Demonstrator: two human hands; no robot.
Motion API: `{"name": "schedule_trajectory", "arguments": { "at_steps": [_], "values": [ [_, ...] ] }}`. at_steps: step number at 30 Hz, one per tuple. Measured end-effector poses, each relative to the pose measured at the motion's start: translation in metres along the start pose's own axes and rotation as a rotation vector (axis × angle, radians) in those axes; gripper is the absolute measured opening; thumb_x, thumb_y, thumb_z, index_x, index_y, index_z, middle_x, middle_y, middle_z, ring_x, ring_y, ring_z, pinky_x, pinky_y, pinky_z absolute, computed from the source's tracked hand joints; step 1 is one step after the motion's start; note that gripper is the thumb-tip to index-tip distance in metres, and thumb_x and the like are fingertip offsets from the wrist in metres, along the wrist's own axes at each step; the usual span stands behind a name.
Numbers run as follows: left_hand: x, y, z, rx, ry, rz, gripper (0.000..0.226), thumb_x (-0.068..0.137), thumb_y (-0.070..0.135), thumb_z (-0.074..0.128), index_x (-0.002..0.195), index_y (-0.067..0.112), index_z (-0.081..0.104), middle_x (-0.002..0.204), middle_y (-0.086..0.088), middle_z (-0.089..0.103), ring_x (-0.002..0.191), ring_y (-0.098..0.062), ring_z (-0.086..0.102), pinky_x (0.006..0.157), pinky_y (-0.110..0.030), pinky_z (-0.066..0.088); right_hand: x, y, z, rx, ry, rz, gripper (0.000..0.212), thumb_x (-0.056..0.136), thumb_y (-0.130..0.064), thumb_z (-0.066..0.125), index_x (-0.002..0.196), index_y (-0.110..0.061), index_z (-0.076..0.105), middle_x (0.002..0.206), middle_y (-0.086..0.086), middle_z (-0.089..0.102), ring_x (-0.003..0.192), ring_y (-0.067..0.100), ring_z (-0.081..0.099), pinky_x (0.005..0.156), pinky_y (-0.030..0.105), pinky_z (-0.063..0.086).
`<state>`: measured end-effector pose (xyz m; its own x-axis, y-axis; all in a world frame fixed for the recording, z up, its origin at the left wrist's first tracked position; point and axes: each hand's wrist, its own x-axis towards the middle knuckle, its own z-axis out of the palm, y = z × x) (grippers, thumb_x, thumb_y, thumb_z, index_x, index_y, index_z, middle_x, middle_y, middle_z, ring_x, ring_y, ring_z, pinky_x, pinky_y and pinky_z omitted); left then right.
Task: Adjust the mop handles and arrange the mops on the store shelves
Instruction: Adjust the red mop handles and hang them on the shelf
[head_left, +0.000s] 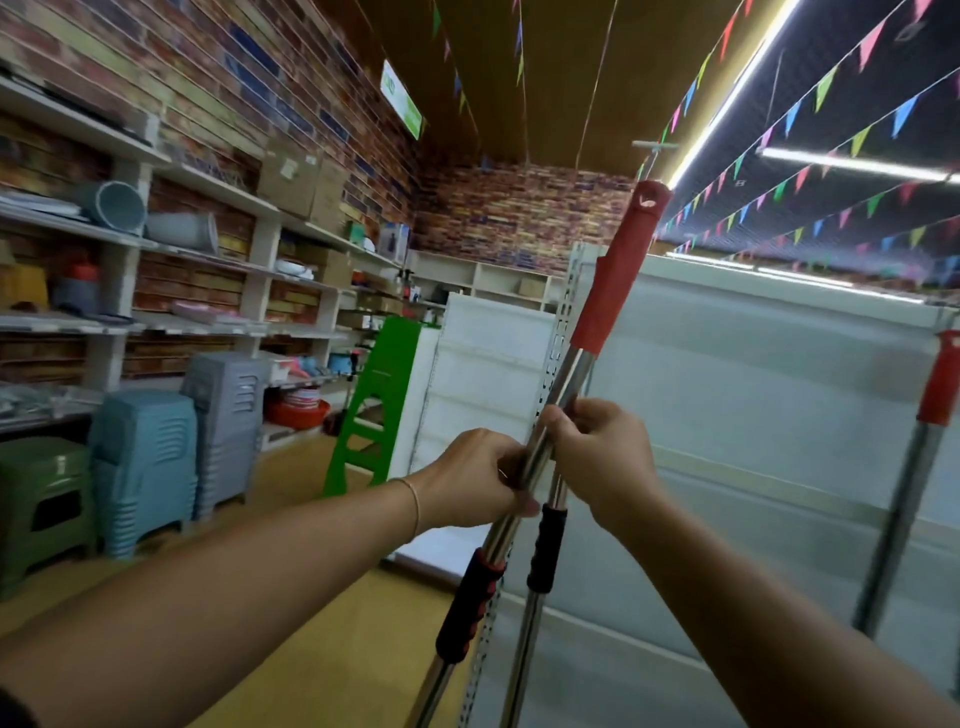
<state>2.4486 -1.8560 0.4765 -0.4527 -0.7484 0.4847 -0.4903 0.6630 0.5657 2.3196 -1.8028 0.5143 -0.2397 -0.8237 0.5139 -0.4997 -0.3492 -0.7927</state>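
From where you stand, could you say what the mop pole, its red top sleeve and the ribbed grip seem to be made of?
The mop pole: likely polished steel or chromed metal, reflective. Its red top sleeve: probably matte plastic, with a moulded hanging hole. The ribbed grip: looks like black rubber or soft plastic with red bands.

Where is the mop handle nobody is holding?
Head view, far right edge: the unheld mop handle stands before the white shelf panel, right of the right hand.

Mop handle (574, 374): steel tube, red top sleeve, black-red grip lower down, tilted right. Second handle (548, 545), black grip, just beside it. Third handle (904, 509), red-capped, leans against white shelf unit (753, 389).
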Motion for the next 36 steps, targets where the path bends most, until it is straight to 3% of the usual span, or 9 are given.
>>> {"name": "schedule_trajectory", "arguments": {
  "at_steps": [3,6,14,21,26,31,36],
  "values": [
    [0.001,-0.005,0.007,-0.054,0.026,-0.004,0.018,0.074,0.017,0.082,0.071,0.016,0.064,0.073,-0.002,0.067,0.073,-0.022,0.066,0.069,-0.036,0.057,0.003,0.003,0.0,0.006,-0.004,0.006,0.019,0.098,-0.023,0.06,0.081,-0.017,0.067,0.067,0.006,0.063,0.045,0.011,0.048,0.042,0.023,0.037],
    [0.0,-0.007,0.013,-0.125,0.061,0.003,0.027,0.073,0.015,0.083,0.065,0.024,0.06,0.067,0.007,0.063,0.064,-0.011,0.06,0.059,-0.021,0.046,0.005,0.006,-0.001,0.0,-0.002,-0.003,0.021,0.097,-0.023,0.06,0.079,-0.015,0.067,0.066,0.006,0.06,0.047,0.013,0.049,0.044,0.024,0.037],
    [0.003,-0.004,0.02,-0.194,0.075,-0.006,0.023,0.072,0.016,0.085,0.071,0.026,0.063,0.069,0.01,0.065,0.063,-0.002,0.061,0.056,-0.012,0.043,0.01,0.012,-0.004,-0.008,0.011,-0.053,0.023,0.097,-0.02,0.06,0.076,-0.014,0.067,0.059,0.002,0.057,0.042,0.009,0.045,0.043,0.021,0.035],
    [0.011,-0.001,0.034,-0.194,0.08,-0.011,0.019,0.071,0.018,0.084,0.081,0.018,0.068,0.077,0.004,0.069,0.073,-0.014,0.066,0.064,-0.022,0.05,0.012,0.017,-0.012,0.012,0.02,-0.049,0.022,0.097,-0.017,0.059,0.077,-0.015,0.067,0.064,0.007,0.06,0.05,0.015,0.049,0.047,0.026,0.039],
    [0.018,-0.002,0.033,-0.179,0.084,-0.02,0.023,0.072,0.018,0.084,0.069,0.024,0.062,0.069,0.006,0.064,0.066,-0.012,0.061,0.058,-0.019,0.043,0.019,0.017,-0.012,0.018,0.018,-0.042,0.023,0.097,-0.017,0.06,0.076,-0.015,0.068,0.068,0.011,0.062,0.056,0.017,0.052,0.055,0.03,0.043],
    [0.024,-0.012,0.035,-0.17,0.074,-0.054,0.02,0.069,0.018,0.086,0.076,0.013,0.067,0.075,-0.002,0.069,0.073,-0.02,0.067,0.069,-0.034,0.058,0.026,0.023,-0.005,0.017,0.007,-0.016,0.022,0.097,-0.018,0.061,0.077,-0.018,0.068,0.067,0.007,0.061,0.054,0.015,0.051,0.052,0.027,0.042],
    [0.034,-0.022,0.043,-0.202,0.036,-0.083,0.021,0.07,0.017,0.085,0.084,0.011,0.07,0.077,0.0,0.07,0.073,-0.016,0.067,0.069,-0.03,0.057,0.035,0.035,-0.002,0.015,0.006,0.016,0.022,0.097,-0.019,0.061,0.076,-0.016,0.069,0.068,0.01,0.062,0.058,0.02,0.052,0.054,0.031,0.041]
  ]
}}
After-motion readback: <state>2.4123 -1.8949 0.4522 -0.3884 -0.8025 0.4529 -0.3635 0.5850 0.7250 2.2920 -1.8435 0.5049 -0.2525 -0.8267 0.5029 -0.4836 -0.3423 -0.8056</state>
